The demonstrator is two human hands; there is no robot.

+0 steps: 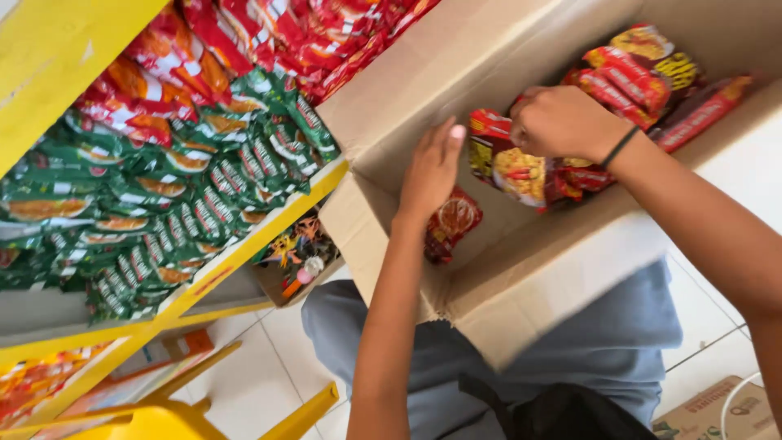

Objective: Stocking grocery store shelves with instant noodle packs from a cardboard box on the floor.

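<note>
Your right hand (562, 122) is inside the cardboard box (529, 277), fingers curled shut around the top of a bunch of red and yellow snack packets (521, 167), which hang just below your fist against the box's inner wall. Black band (621, 147) sits on that wrist. Your left hand (432, 171) is also in the box, fingers straight and held together, flat, not gripping anything; its fingertips come close to the left edge of the held packets, touching or not, can't tell. One more red packet (453, 224) lies lower in the box, just under your left wrist. Further packets (652, 73), red and yellow, are stacked at the far end of the box, beyond your right hand. Box rests on your lap, on the blue-grey trousers (456, 367). To the left, a yellow shelf (244, 253) holds rows of green packets (155, 212), with red-orange packets (269, 33) above them. A small tray of colourful bits (297, 248) sits just beside the box's left flap. White floor tiles (252, 383) below, and a yellow plastic stool (187, 415) at the bottom left.
</note>
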